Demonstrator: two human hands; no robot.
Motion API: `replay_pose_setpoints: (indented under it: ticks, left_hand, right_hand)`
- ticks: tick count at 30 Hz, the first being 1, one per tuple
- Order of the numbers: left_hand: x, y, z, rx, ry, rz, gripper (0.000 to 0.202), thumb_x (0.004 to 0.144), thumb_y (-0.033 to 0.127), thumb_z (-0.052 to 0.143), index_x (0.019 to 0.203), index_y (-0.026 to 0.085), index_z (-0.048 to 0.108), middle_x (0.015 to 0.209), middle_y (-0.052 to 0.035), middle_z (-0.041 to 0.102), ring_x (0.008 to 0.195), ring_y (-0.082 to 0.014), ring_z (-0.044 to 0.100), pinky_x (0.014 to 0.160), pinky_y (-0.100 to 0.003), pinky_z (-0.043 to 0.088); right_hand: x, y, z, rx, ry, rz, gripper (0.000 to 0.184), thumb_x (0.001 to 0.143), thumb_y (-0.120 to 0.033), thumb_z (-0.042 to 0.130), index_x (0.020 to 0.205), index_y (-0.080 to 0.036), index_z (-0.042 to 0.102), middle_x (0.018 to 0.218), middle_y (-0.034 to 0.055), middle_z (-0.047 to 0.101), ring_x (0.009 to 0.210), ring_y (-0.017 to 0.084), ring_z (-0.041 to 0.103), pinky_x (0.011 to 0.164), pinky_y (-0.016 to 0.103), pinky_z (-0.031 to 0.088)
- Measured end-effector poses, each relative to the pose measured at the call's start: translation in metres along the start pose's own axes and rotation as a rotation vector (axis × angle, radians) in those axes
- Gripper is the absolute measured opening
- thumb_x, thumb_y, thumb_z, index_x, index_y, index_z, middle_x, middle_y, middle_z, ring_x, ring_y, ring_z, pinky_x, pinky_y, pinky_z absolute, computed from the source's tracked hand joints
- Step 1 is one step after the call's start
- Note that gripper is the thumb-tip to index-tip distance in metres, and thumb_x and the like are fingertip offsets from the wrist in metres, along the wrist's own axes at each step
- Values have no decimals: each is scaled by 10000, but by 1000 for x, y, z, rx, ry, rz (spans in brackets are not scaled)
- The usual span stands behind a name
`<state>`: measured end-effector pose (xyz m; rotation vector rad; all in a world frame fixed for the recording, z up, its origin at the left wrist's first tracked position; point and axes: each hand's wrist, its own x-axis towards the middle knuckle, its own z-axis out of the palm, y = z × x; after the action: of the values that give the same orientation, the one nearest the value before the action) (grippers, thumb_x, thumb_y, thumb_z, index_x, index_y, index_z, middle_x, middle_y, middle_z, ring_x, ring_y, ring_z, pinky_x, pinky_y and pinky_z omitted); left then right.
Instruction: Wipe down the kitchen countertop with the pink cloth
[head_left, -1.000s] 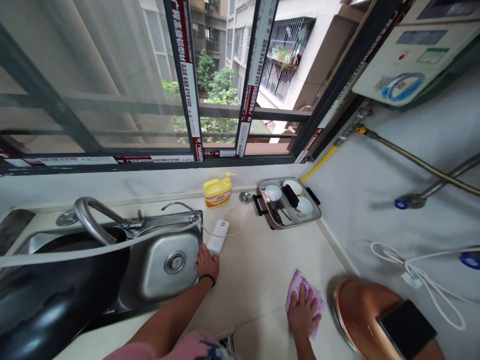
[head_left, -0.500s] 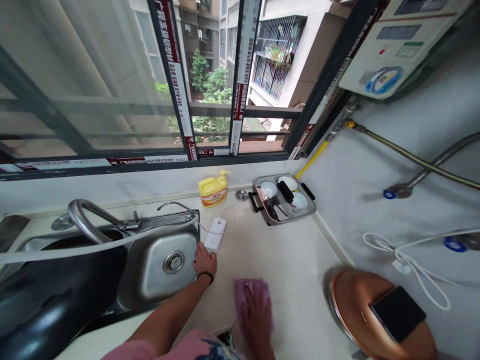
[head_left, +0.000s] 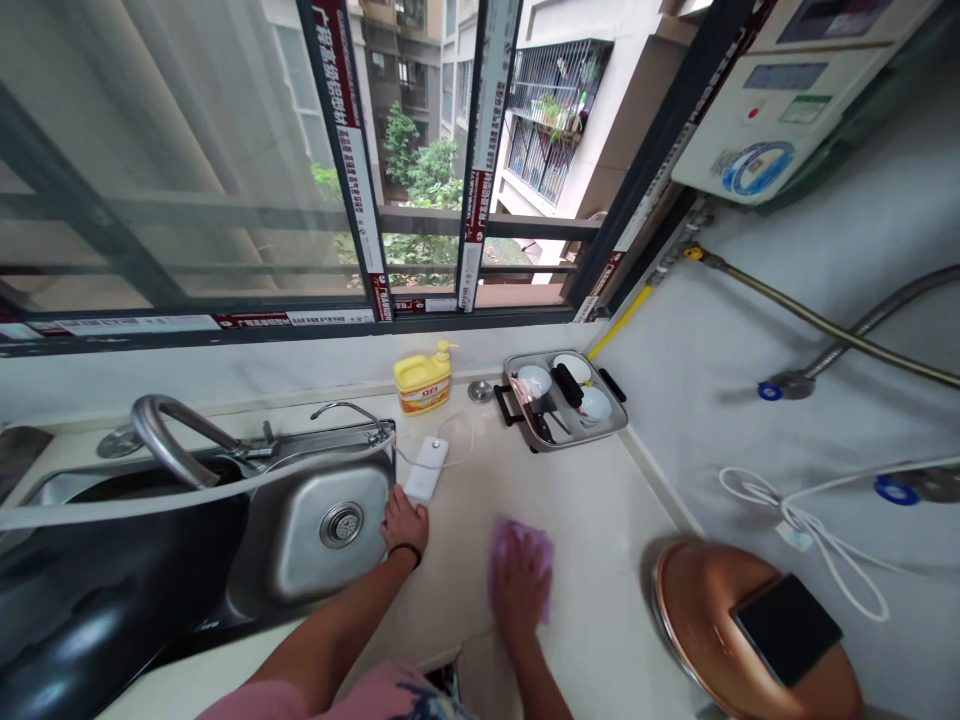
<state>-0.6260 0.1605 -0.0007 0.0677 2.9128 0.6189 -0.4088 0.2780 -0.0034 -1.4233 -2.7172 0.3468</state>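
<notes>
A purple cloth (head_left: 546,560) lies on the pale countertop (head_left: 600,520), and my right hand (head_left: 520,585) presses on it from above. That hand's fingers lie flat and apart, smeared somewhat by motion. At the right edge of the steel sink (head_left: 300,530) rests my left hand (head_left: 406,522), palm down, fingers stretched forward and holding nothing. Just ahead of its fingertips is a flat white device (head_left: 424,478) with a cable; whether they touch it I cannot tell.
A yellow pump bottle (head_left: 422,383) stands by the window wall. Right of it sits a grey tray (head_left: 581,435) with bowls and a knife. A copper-coloured round lid (head_left: 705,590) bears a black phone-like slab (head_left: 787,628). A steel faucet (head_left: 172,450) and white hose (head_left: 247,484) cross the sink.
My right hand and the purple cloth have moved forward and a little to the right over the countertop. The left hand stays at the sink's edge; the view has shifted slightly.
</notes>
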Motion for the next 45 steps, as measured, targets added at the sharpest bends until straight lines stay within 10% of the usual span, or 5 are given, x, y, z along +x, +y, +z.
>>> replay_pose_setpoints:
  ticks: [7,17,22,32,45]
  left_hand:
    - [1,-1,3,22,29,18,693,1005,283,413,1655,64,324,1636,-238,442,1459,-320,488,1136,-462,456]
    - [0,1,-3,3,-22,7,709,1003,283,415,1664,63,283,1655,-249,404,1495,-324,438,1153,-482,432]
    - [-2,2,-6,13,-39,6,717,1009,297,393,1667,43,267,1664,-255,389,1498,-338,424,1143,-508,442]
    - [1,-1,1,22,-35,1,722,981,258,429,1669,81,303,1658,-224,424,1491,-314,447,1151,-464,438]
    - [1,-2,1,24,-45,-17,737,985,276,453,1676,86,282,1676,-225,392,1518,-312,421,1177,-458,410]
  right_hand:
    - [-70,-22,14,65,-234,-447,560,1045,-575,407,1587,-441,443,1710,8,381,1606,308,292,1287,613,213]
    - [38,130,-34,-34,66,275,690,1058,-537,115,1674,-291,306,1742,139,299,1633,347,174,1224,716,227]
    - [80,65,-36,24,110,355,692,1064,-494,127,1671,-218,315,1735,205,279,1619,400,183,1197,769,213]
    - [-23,-56,15,65,-250,-617,572,1047,-571,421,1608,-460,389,1732,-9,336,1618,284,258,1308,597,138]
    - [137,-101,-21,-136,-196,-273,589,1088,-449,250,1669,-360,283,1778,25,222,1650,261,98,1301,582,93]
